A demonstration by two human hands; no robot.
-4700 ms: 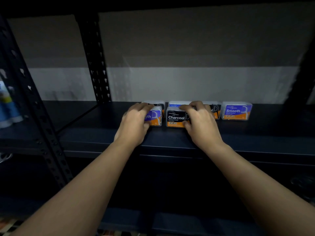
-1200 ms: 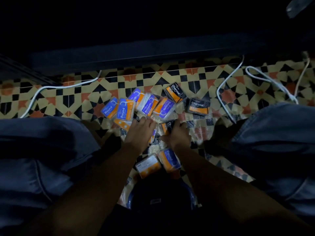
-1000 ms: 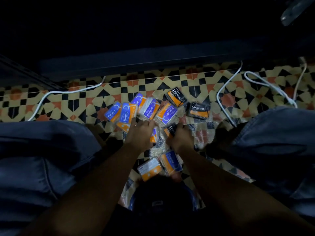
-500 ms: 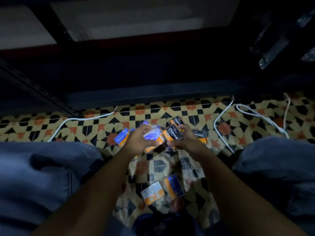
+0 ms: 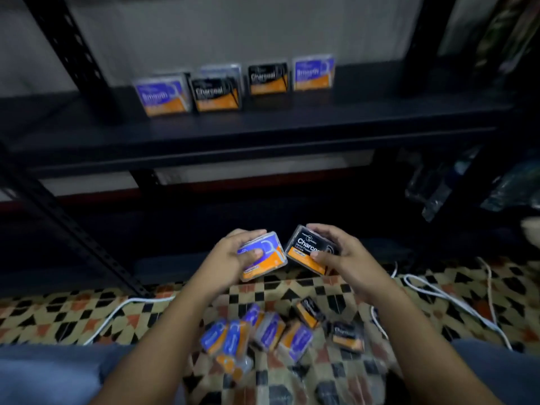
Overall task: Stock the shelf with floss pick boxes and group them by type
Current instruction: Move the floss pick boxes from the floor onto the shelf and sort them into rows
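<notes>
My left hand (image 5: 233, 257) grips a blue and orange floss pick box (image 5: 267, 260), thumb across its label. My right hand (image 5: 339, 252) grips a black and orange Charcoal box (image 5: 304, 247). Both boxes are lifted above the floor, below the dark shelf (image 5: 263, 133). On that shelf stand a blue Smooth box (image 5: 162, 95), a Charcoal box (image 5: 216, 93), a second Charcoal box (image 5: 268, 78) and another Smooth box (image 5: 313, 73); one more blue box (image 5: 220, 71) shows behind them. Several blue boxes (image 5: 263, 331) and two Charcoal boxes (image 5: 347, 336) lie on the floor.
The patterned tile floor (image 5: 58, 317) carries white cables (image 5: 438, 296) to the right and left. Black perforated shelf posts (image 5: 73, 51) stand at the left. Plastic-wrapped items (image 5: 467, 182) sit at the right. My denim-clad knees (image 5: 52, 372) frame the pile.
Both hands picked a box each from the floor pile and lifted them. My view has tilted up from the floor, so the shelf and its boxes are in sight again.
</notes>
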